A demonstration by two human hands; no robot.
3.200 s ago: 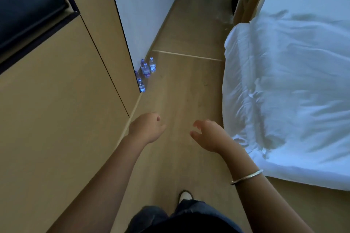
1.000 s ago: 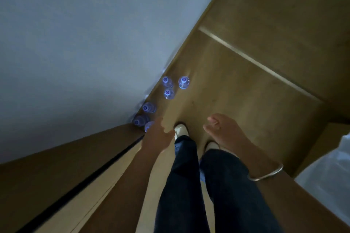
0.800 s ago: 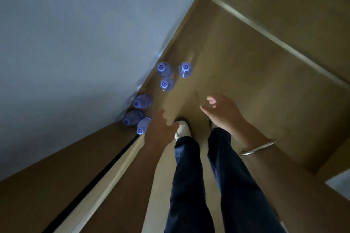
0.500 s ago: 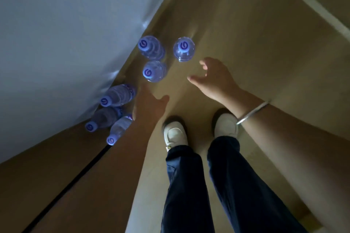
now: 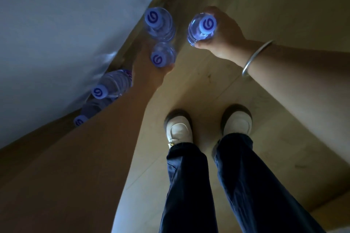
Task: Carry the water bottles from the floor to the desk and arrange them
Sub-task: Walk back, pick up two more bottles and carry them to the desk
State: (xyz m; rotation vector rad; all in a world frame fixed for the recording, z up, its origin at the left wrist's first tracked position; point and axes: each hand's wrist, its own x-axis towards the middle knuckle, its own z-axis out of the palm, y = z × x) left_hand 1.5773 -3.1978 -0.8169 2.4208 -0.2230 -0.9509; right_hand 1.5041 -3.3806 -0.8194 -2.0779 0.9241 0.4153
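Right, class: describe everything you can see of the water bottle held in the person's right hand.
The water bottle is small, of clear ribbed plastic, and is seen from above. Its pale blue cap, printed with a dark swirl logo, is on. It stands roughly upright over the wooden floor, a little apart from the other bottles near the wall. The right hand grips its body, fingers curled round it.

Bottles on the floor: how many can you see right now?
5. One in the right hand, one in the left hand, one by the wall, two behind the left arm. A sixth may be hidden.
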